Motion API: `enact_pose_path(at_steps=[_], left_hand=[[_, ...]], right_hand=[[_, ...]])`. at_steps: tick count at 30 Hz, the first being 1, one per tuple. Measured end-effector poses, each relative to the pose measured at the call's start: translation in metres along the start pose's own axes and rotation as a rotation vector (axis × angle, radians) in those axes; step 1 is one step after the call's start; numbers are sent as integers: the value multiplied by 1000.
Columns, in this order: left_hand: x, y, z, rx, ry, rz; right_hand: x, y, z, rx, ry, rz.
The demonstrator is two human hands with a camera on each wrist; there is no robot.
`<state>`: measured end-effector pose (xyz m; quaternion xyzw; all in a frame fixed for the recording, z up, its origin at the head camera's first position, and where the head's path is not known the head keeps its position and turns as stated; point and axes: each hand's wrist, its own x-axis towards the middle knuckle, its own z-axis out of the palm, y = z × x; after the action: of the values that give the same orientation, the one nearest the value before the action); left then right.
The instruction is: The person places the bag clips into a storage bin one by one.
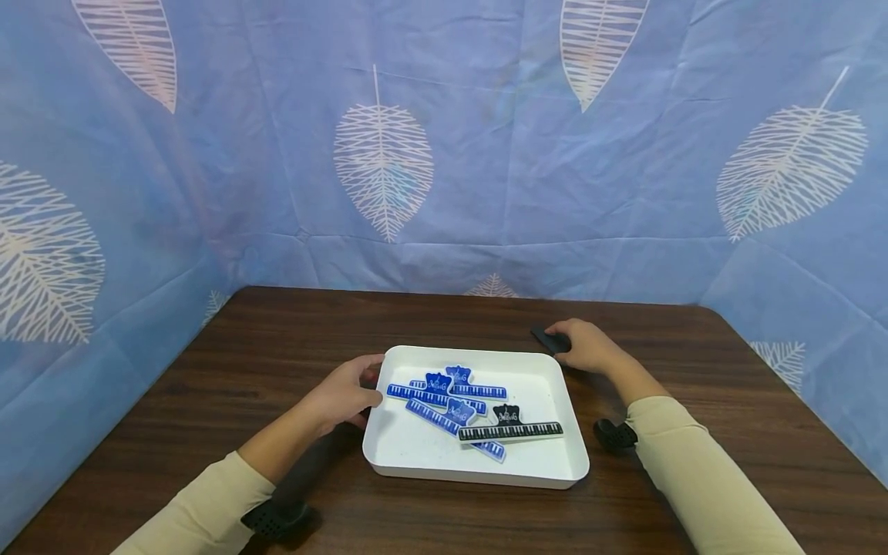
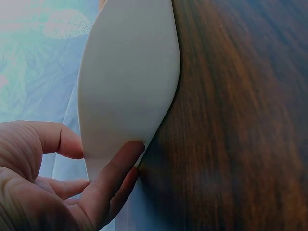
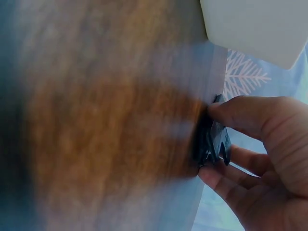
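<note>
A shallow white tray (image 1: 479,472) stands on the table with several clips patterned like piano keys in it. Blue clips (image 1: 433,416) lie overlapping there, and a black clip (image 1: 509,432) lies partly across one of them. My left hand (image 1: 344,393) holds the tray's left side; in the left wrist view its thumb is at the rim and other fingers (image 2: 120,161) press the outer wall. Beyond the tray's far right corner, my right hand (image 1: 586,347) pinches another black clip (image 3: 214,132) between thumb and fingers, at the tabletop.
The dark wooden table (image 1: 333,324) reaches back to a blue curtain (image 1: 472,154) with white leaf prints, which also hangs at both sides. Black devices (image 1: 277,519) are worn at both wrists. The tray's raised wall stands between the right hand and the clips inside.
</note>
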<state>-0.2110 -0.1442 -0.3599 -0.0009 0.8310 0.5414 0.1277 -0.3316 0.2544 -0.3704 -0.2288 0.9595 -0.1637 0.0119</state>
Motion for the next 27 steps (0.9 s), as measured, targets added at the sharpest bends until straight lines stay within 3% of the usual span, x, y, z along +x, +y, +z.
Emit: enact_pose_path(at_steps=[27], left_hand=[[0,-2,1,21,10,11]], right_hand=[[-8,-9,1,-45,28,-27]])
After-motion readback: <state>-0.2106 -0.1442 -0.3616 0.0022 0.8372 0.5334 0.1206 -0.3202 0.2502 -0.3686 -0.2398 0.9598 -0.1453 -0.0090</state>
